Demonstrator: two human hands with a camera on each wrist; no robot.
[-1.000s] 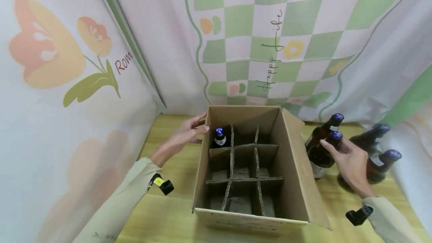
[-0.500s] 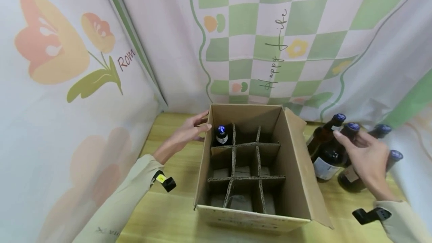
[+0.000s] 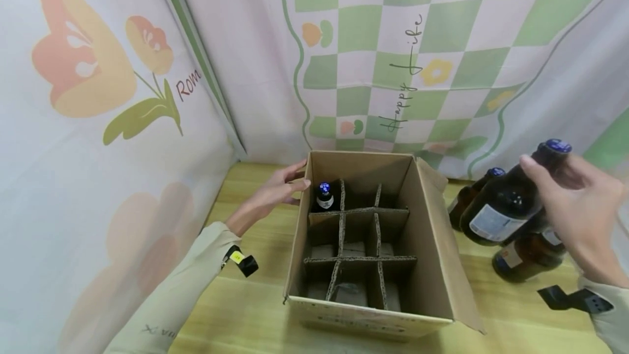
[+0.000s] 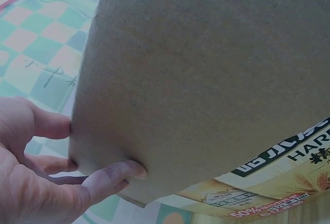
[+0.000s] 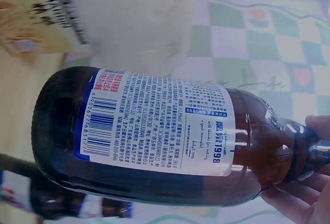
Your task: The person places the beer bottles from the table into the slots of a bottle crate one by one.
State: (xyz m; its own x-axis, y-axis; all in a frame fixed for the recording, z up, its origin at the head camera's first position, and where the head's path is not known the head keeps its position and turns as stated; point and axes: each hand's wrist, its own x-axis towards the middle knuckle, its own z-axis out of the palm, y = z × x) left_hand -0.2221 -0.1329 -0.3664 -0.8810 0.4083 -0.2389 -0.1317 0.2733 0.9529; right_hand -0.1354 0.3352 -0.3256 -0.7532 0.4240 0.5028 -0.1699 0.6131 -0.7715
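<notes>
Right hand (image 3: 585, 204) grasps one bottle (image 3: 508, 204), partly masking other bottles (image 3: 530, 258), number unclear; left hand (image 3: 275, 194) grips box (image 3: 428, 250); one boxed bottle (image 3: 324, 198), base hidden.

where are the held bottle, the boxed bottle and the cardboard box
Held bottle (image 5: 160, 131): right wrist view, on its label
Boxed bottle (image 3: 324, 194): head view, on its neck
Cardboard box (image 3: 363, 318): head view, near wall

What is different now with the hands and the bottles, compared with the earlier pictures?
The right hand, already gripping the held bottle by its neck, has carried it up and to the right; it now tilts, cap towards the right. Unchanged: the left hand is at the left side of the box, and one boxed bottle stands in the far-left compartment.
</notes>
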